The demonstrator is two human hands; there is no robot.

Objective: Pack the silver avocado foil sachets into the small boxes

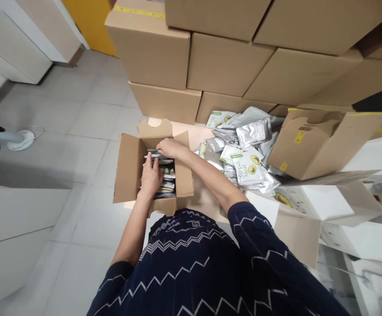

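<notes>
A small open cardboard box (130,169) stands in front of me with its flaps folded out. Inside it stand several silver and white pouches (167,180) packed on edge. My left hand (150,177) lies flat on the pouches with its fingers stretched out, pressing them. My right hand (170,147) reaches in from the right at the box's far end, fingers closed on the top edge of a pouch (154,152).
A heap of silver pouches printed with avocados (243,151) lies to the right of the box. A larger open carton (319,140) lies tipped beside it. Stacked closed cartons (224,61) fill the back. Grey tiled floor (79,114) lies to the left.
</notes>
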